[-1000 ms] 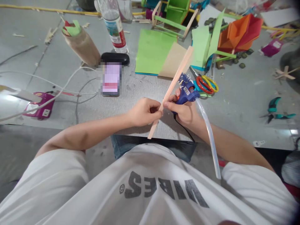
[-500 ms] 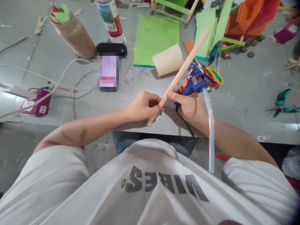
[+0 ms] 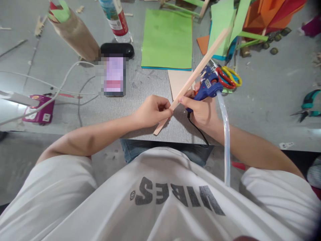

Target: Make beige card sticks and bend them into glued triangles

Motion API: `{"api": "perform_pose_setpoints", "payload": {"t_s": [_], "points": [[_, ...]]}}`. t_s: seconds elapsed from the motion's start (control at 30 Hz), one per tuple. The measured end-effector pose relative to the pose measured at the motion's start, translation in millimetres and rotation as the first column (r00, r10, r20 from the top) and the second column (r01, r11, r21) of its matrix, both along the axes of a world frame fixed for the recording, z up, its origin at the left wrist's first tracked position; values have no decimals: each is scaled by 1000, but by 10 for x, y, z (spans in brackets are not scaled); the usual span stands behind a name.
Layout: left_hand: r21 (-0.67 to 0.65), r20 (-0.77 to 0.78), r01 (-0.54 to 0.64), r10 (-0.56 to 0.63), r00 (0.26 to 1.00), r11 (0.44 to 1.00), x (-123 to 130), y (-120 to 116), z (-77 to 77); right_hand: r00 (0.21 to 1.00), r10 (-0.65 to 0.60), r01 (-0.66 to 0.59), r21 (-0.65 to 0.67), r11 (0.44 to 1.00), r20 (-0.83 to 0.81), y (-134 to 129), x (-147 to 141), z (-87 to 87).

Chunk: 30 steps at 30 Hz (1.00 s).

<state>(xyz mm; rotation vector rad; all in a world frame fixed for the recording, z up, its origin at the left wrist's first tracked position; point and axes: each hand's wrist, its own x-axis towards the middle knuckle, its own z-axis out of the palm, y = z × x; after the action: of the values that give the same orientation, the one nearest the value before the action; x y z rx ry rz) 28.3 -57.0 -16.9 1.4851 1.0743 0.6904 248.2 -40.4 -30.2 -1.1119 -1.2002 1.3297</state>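
A long, flat wooden strip [image 3: 198,74] runs slantwise in front of me, its near end low at the table's edge. Fingers and thumb of my left hand [image 3: 155,109] pinch it near that lower end. My right hand [image 3: 200,108] is wrapped round a blue hot glue gun [image 3: 207,88], with its thumb against the strip too. A clear glue stick [image 3: 226,140] sticks out of the gun's back and hangs toward my shirt. Behind the strip lies a pale beige card piece [image 3: 178,81], partly covered by the strip and my hand.
Green paper sheets [image 3: 167,40] lie ahead, with a water bottle [image 3: 117,21], a black case [image 3: 117,50] and a phone [image 3: 114,74] to their left. Scissors [image 3: 232,77] are beyond the glue gun. Pliers [image 3: 311,104] lie far right; cables cross the left side around a purple power socket [image 3: 41,112].
The curled beige card has shifted toward me off the green sheets' edge and now looks flatter. Both hands keep their hold on the strip and glue gun; the view has shifted slightly.
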Motion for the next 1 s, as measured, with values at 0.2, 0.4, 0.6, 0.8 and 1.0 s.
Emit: {"api": "perform_pose_setpoints", "payload": {"t_s": [0.2, 0.4, 0.6, 0.8, 1.0], "points": [[1, 136, 32, -32, 990, 999, 32, -26, -8, 996, 20, -24, -41, 999, -91, -60, -65, 86], [-109, 94, 38, -27, 995, 993, 1, -27, 5, 997, 10, -13, -30, 999, -78, -56, -52, 45], [-205, 193, 79, -38, 980, 976, -3, -3, 6, 999, 18, -20, -40, 999, -38, -62, -45, 44], [-404, 406, 149, 31, 913, 902, -15, 75, 5, 994, 97, -100, -55, 993, -56, -69, -18, -26], [-449, 397, 156, 40, 917, 880, -31, 101, 2, 995, -55, 53, -31, 998, -78, -4, -22, -92]]}}
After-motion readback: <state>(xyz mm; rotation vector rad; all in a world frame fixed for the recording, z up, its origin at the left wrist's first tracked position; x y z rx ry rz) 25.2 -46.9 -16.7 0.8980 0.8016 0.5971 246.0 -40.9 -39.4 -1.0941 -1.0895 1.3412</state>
